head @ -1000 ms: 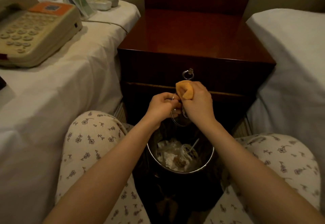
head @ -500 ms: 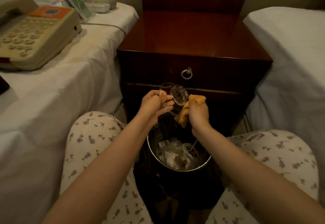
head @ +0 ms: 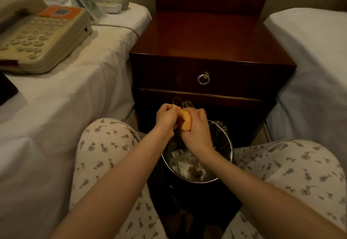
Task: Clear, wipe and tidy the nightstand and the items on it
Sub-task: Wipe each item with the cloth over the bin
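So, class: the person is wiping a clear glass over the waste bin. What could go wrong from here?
1. The clear drinking glass, gripped by the left hand while the right hand presses the orange cloth on it, is over the round metal waste bin; a slip could drop it into the rubbish or crack it on the rim.
2. The beige push-button telephone lies on the soft white-sheeted bed; it might slide off.

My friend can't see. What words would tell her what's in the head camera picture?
A left hand grips a clear glass while the right hand holds an orange cloth against it, above a metal bin of rubbish. Behind stands a dark wooden nightstand between two white beds, with a beige phone on the left one.
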